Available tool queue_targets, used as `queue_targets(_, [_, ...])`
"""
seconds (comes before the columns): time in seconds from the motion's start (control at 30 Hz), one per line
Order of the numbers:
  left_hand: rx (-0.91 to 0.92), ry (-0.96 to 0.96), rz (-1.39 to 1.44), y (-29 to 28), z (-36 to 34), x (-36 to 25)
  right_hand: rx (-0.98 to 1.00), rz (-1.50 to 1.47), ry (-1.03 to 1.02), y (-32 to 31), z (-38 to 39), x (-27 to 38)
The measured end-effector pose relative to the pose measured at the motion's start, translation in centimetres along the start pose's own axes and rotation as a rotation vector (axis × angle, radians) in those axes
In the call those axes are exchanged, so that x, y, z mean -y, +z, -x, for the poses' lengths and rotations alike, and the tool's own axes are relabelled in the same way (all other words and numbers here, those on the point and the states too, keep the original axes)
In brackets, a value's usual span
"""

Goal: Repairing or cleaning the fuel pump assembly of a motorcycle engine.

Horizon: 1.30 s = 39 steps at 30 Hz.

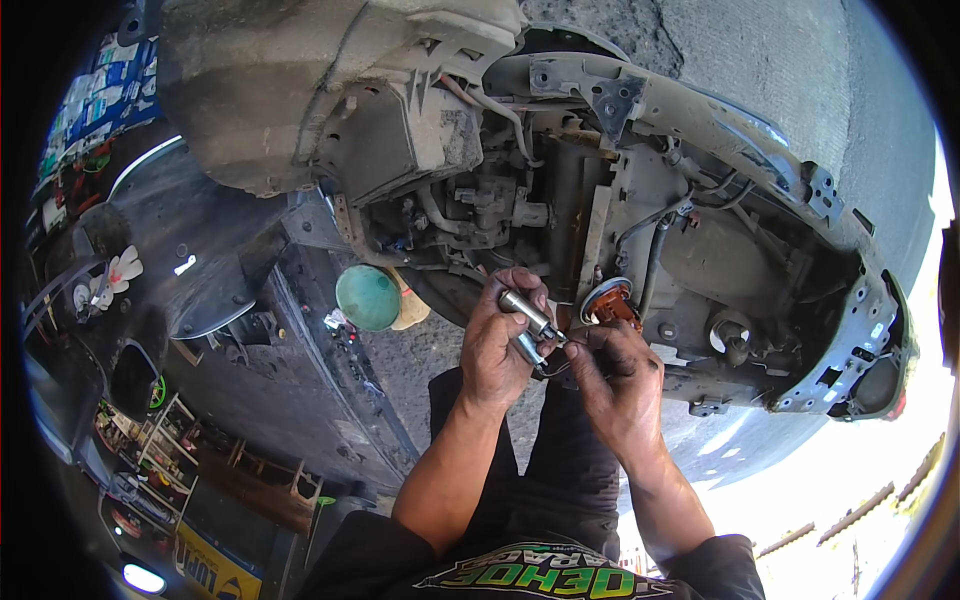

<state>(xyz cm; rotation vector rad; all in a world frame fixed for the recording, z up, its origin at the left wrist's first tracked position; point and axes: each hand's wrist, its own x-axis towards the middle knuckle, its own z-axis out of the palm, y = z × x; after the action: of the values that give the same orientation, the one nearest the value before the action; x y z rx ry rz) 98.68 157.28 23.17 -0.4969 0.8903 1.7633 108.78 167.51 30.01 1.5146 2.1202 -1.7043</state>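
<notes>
My left hand [500,355] grips a silver cylindrical part [523,310], tilted with its fitting end down to the right; a second, shiny metal piece [527,348] shows beside it. My right hand [615,385] is pinched at that fitting end, on something small, perhaps a thin wire, too small to make out. Just beyond both hands, an orange-brown component with a metal ring [612,300] sits on the underside of a raised vehicle [730,270], among hoses, pipes and brackets.
A large grimy tank or panel [250,90] fills the upper left. Below it are a green bucket [367,297], a dark vehicle body [205,240] at the left and a cluttered shelf rack [165,440]. Grey pavement [760,40] shows beyond the vehicle.
</notes>
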Motion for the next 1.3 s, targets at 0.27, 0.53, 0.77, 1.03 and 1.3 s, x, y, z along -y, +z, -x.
queue_targets(0.27, [0.003,0.029,-0.022,0.0,-0.2,0.1,-0.005,0.034,-0.026,-0.1,-0.2,-0.1])
queue_targets(0.53, [0.035,0.029,-0.041,0.0,-0.4,0.0,0.002,0.035,0.017,0.0,-0.6,0.2])
queue_targets(0.77, [0.033,0.032,-0.074,-0.1,-0.4,0.0,0.015,0.054,0.026,-0.2,-0.7,0.6])
queue_targets(1.03, [0.111,0.062,-0.138,-0.4,-0.7,0.1,-0.004,0.035,0.043,0.4,-0.6,0.3])
queue_targets(1.3, [0.145,0.091,-0.216,-0.4,-0.7,0.6,-0.020,0.040,0.026,0.5,-0.5,-0.5])
